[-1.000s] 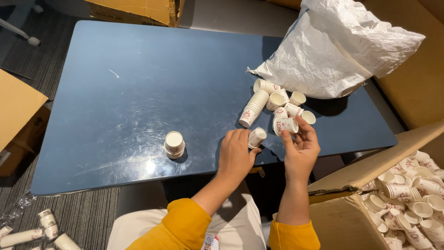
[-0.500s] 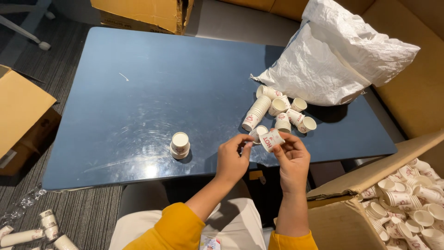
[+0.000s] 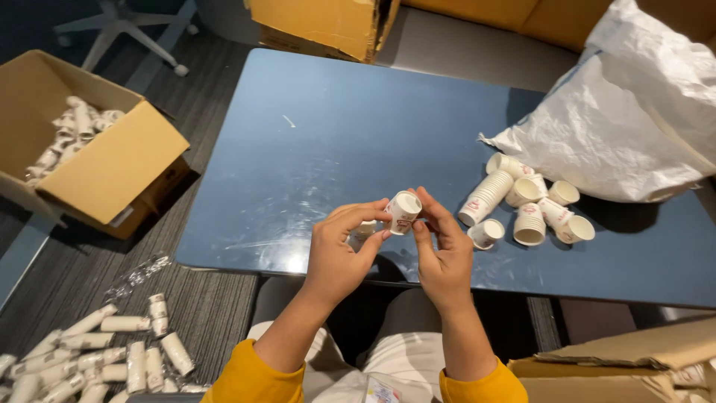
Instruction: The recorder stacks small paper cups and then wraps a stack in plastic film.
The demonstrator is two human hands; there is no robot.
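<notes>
Since half a second ago both hands have lifted toward the camera, and the small paper cup (image 3: pixel 403 212) now lies on its side between them, above the near edge of the blue table (image 3: pixel 335 142). The left hand (image 3: pixel 344 250) and the right hand (image 3: pixel 441 254) pinch it together with their fingertips. Behind the left fingers a second cup (image 3: pixel 365 228) stands on the table. Further right lies a pile of cups (image 3: pixel 522 205), touching a white sack (image 3: pixel 619 127). Far left is a cardboard box (image 3: pixel 97 160).
</notes>
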